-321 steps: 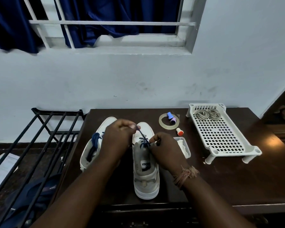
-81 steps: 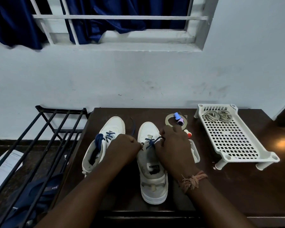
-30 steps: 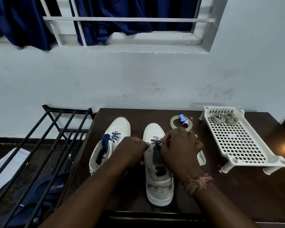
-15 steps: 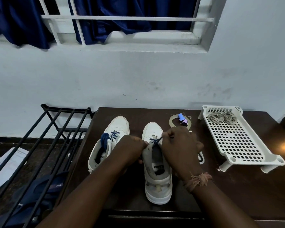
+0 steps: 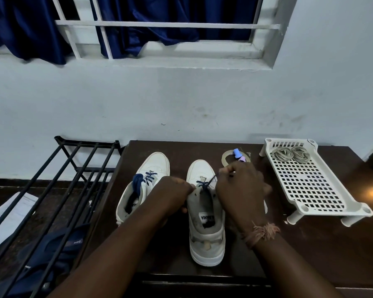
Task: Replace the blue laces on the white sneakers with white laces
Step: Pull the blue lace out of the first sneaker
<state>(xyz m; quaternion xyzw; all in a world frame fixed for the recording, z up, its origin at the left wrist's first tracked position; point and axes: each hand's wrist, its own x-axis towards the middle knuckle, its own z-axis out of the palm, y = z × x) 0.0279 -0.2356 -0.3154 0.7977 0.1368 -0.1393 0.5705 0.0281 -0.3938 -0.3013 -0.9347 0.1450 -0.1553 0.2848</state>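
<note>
While the left hand (image 5: 172, 192) gripped the right sneaker's (image 5: 206, 214) side, the right hand (image 5: 241, 188) pinched its blue lace (image 5: 205, 184), pulling it taut. White laces (image 5: 290, 154) lay coiled in a tray (image 5: 314, 190).

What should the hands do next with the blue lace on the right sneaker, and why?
Probably keep drawing the lace out. The right hand pinches the blue lace, which crosses only the front eyelets of the right sneaker, while the left hand steadies the shoe's side.
</note>
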